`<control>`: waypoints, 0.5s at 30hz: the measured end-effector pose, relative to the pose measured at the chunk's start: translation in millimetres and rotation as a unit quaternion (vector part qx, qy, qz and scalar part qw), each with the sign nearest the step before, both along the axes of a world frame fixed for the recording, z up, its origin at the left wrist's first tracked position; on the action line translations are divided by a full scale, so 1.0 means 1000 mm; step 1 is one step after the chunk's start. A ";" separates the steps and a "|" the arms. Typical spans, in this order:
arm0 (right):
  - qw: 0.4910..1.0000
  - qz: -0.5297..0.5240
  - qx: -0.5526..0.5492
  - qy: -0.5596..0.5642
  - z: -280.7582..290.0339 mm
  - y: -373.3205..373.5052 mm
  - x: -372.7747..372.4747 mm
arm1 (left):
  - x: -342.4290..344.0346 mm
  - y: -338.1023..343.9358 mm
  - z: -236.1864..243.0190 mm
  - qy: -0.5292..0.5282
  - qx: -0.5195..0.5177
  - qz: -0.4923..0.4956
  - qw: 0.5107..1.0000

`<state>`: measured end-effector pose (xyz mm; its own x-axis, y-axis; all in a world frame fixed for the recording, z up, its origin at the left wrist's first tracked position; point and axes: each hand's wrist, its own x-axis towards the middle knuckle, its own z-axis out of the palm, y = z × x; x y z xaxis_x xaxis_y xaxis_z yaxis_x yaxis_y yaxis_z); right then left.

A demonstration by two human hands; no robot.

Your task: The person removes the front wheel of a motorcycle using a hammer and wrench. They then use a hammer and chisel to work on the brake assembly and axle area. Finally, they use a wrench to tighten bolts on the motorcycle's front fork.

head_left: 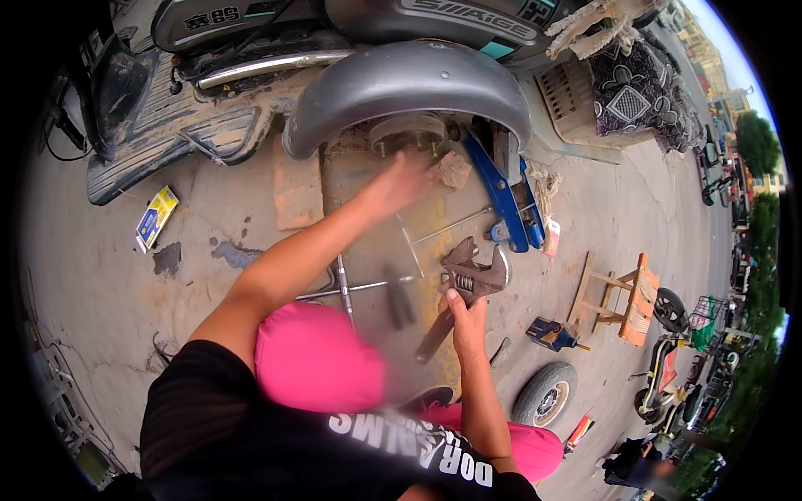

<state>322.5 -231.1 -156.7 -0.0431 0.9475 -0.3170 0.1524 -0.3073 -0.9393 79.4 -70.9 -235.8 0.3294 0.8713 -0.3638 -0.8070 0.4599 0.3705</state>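
Observation:
A large, worn adjustable wrench (pixel 478 277) is in my right hand (pixel 469 316), its jaws facing up and its handle slanting down to the left. My left hand (pixel 403 179) reaches forward to just below the wheel hub (pixel 407 134) under the grey fender (pixel 405 79) of a three-wheeled vehicle. Motion smears its fingers, so I cannot tell whether they grip anything. Bolts stick out of the hub, and no wheel is on it. Beside the hub a blue jack (pixel 501 188) stands near a broken brick piece (pixel 454 170).
On the ground lie a cross-shaped lug wrench (pixel 344 288), a flat brick (pixel 297 184), a yellow-and-blue packet (pixel 156 219) and dark-handled pliers (pixel 399 296). To the right are a loose wheel (pixel 545 394), a small blue bottle jack (pixel 551 334) and a folding stool (pixel 639 301).

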 end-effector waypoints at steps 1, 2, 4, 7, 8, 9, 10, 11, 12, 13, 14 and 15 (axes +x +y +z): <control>0.995 -0.018 -0.045 0.085 -0.005 0.012 -0.015 | -0.001 -0.015 0.004 0.029 0.001 -0.041 0.999; 0.994 -0.018 -0.068 0.088 -0.018 0.018 -0.024 | -0.004 -0.029 0.007 0.060 0.004 -0.079 0.995; 0.987 0.006 -0.077 0.142 -0.031 0.028 -0.045 | -0.009 -0.070 -0.009 0.149 -0.026 -0.186 0.971; 0.981 -0.008 -0.099 0.168 -0.032 0.043 -0.077 | -0.024 -0.151 -0.020 0.211 0.025 -0.310 0.927; 0.979 -0.019 -0.101 0.175 -0.031 0.051 -0.088 | -0.028 -0.176 -0.030 0.245 0.002 -0.323 0.914; 0.974 -0.047 -0.095 0.198 -0.032 0.058 -0.095 | -0.029 -0.195 -0.032 0.251 0.033 -0.342 0.905; 0.968 -0.071 -0.090 0.224 -0.032 0.063 -0.104 | -0.031 -0.214 -0.031 0.257 0.062 -0.358 0.895; 0.960 -0.093 -0.086 0.249 -0.034 0.068 -0.113 | -0.035 -0.223 -0.027 0.263 0.088 -0.373 0.885; 0.956 -0.096 -0.105 0.257 -0.034 0.073 -0.119 | -0.040 -0.225 -0.025 0.276 0.078 -0.381 0.879; 0.951 -0.098 -0.124 0.265 -0.034 0.080 -0.123 | -0.042 -0.223 -0.013 0.288 0.068 -0.387 0.873; 0.946 -0.095 -0.145 0.272 -0.035 0.084 -0.130 | -0.045 -0.224 -0.002 0.300 0.056 -0.390 0.869; 0.936 -0.097 -0.147 0.304 -0.039 0.086 -0.139 | -0.050 -0.225 0.003 0.289 0.026 -0.362 0.886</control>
